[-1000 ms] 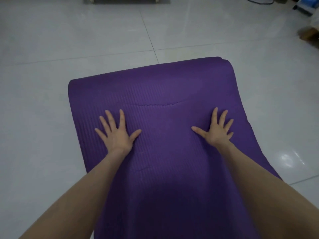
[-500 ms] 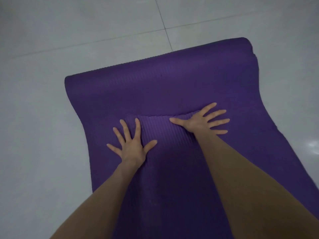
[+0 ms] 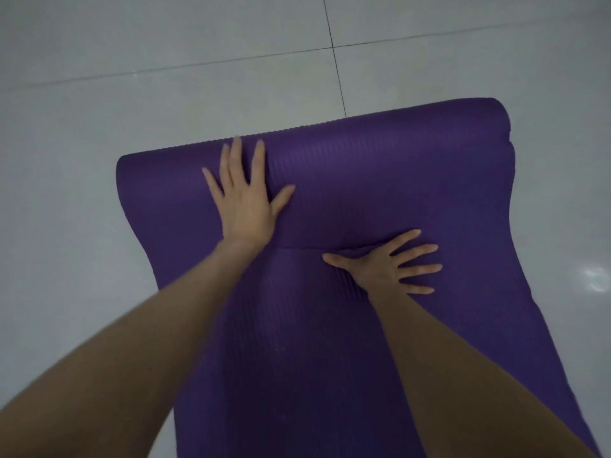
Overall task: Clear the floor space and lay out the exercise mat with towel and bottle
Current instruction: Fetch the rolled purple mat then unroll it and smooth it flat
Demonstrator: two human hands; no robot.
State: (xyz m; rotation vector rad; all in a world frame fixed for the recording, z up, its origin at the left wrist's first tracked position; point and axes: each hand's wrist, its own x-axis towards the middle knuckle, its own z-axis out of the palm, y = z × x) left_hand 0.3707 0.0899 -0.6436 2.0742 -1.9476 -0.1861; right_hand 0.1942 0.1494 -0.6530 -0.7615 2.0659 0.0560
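A purple ribbed exercise mat (image 3: pixel 380 180) lies on the floor, stretching from the bottom of the view to a curled, still-rolled far end. My left hand (image 3: pixel 246 196) rests flat on that curled end, fingers spread and reaching its far edge. My right hand (image 3: pixel 390 266) presses flat on the mat nearer to me, fingers splayed to the right, just below a crease that runs across the mat. Neither hand holds anything. No towel or bottle is in view.
Pale grey floor tiles (image 3: pixel 165 77) with dark grout lines surround the mat on the left, right and far side. A light reflection shows on the tile at the right (image 3: pixel 595 279).
My left hand has slid forward from the flat middle of the mat onto the curled far end. My right hand has stayed near the crease. The view has tilted down.
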